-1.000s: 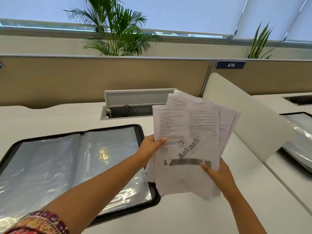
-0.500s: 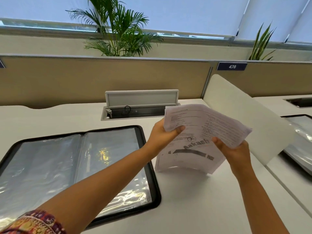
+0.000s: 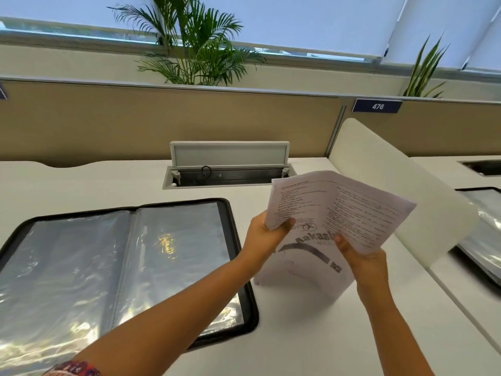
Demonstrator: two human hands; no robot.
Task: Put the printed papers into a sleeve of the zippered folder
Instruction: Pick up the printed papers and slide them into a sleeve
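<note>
Between the two hands, above the desk, the papers are standing on their lower edge and bending over at the top, which reads as squaring the stack so the sheets line up before they go in. The left hand is pinching the stack's left edge, thumb lying across the printed face and fingers hidden behind. The right hand is gripping the right side lower down, thumb on the front near the bold heading, so the upper half is curling toward the person. To the left of the left hand, just beside the forearm, the folder is lying open and flat, its clear sleeves facing up and glinting; none is being held open, and the papers are well clear of them. Judging by this, the loading is not yet begun: the stack needs tidying, then carrying leftward to a sleeve mouth. Loose sheets sliding apart look like the main risk.
</note>
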